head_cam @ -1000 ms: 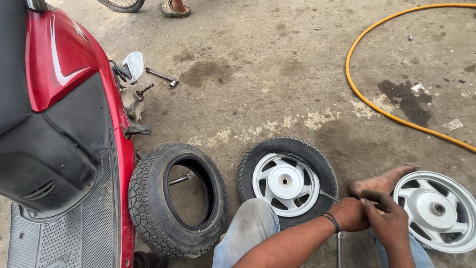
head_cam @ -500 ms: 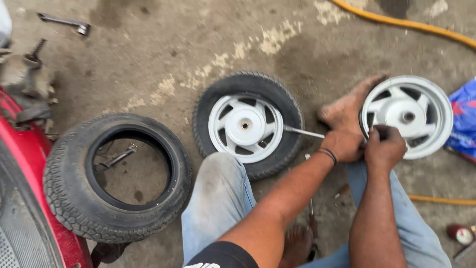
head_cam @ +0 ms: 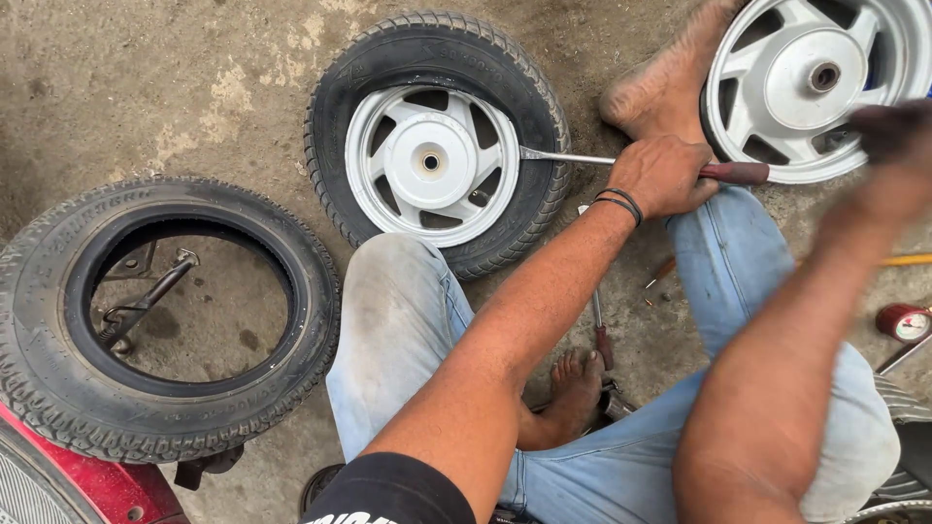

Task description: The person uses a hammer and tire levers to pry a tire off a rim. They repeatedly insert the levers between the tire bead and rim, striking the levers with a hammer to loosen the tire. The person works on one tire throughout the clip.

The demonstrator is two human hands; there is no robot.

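A small wheel, a black tyre (head_cam: 437, 49) on a silver rim (head_cam: 432, 160), lies flat on the concrete in front of me. My left hand (head_cam: 660, 175) grips a metal lever (head_cam: 568, 156) by its dark red handle (head_cam: 743, 173); the lever's tip sits at the rim's right edge, against the tyre. My right hand (head_cam: 893, 131) is blurred at the upper right, off the lever and over the edge of a bare silver rim (head_cam: 777, 68). Its fingers cannot be made out. My bare foot (head_cam: 670, 82) rests beside that bare rim.
A loose black tyre (head_cam: 58, 388) lies at the left with a metal tool (head_cam: 146, 301) inside its ring. A red scooter's body (head_cam: 107, 485) fills the bottom left corner. Another tool (head_cam: 600, 330) lies between my legs. A red gauge (head_cam: 903, 322) and a yellow hose (head_cam: 913, 260) are at the right.
The view has dropped closer onto the wheel. My right hand, earlier on the lever's handle next to my left, has come off it and moved right; my left hand stays on the lever.
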